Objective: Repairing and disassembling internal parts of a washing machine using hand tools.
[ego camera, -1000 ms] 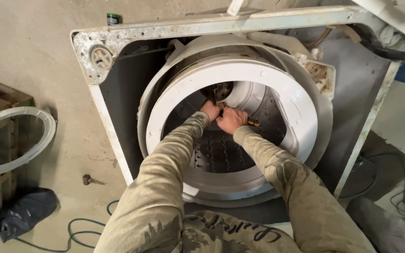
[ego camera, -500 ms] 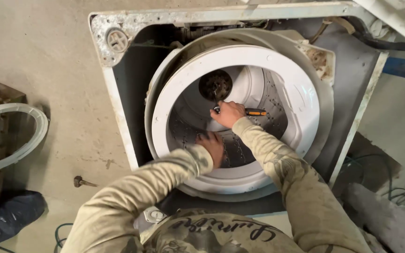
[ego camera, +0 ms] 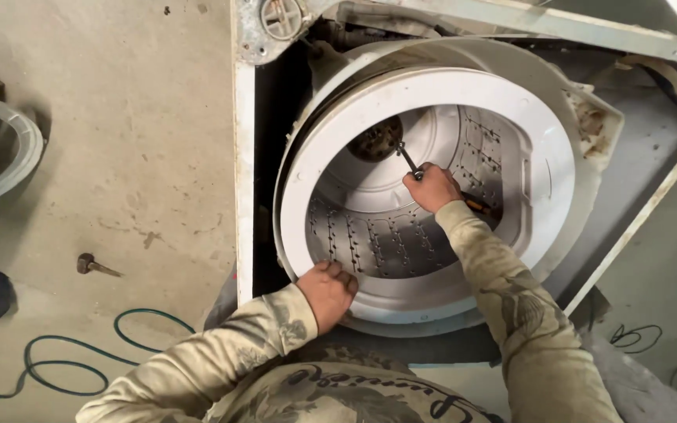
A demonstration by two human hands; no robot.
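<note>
A washing machine lies on its back with its white tub ring (ego camera: pixel 546 164) facing up and the perforated steel drum (ego camera: pixel 385 239) inside. My right hand (ego camera: pixel 431 188) is down in the drum, shut on a screwdriver (ego camera: pixel 409 160) whose dark shaft points toward the round hub (ego camera: pixel 375 139) at the drum's bottom. An orange bit of the handle shows behind my wrist. My left hand (ego camera: pixel 327 294) rests on the near rim of the white ring, fingers curled over its edge.
The machine's grey metal frame (ego camera: pixel 243 180) surrounds the tub. On the concrete floor at left lie a loose bolt (ego camera: pixel 88 265), a green cable (ego camera: pixel 72 364) and a white ring-shaped part (ego camera: pixel 9 149). More cables lie at the right (ego camera: pixel 636 337).
My left hand has come out of the drum to the near rim. My right hand has turned the screwdriver toward the hub. The camera has moved closer and to the right.
</note>
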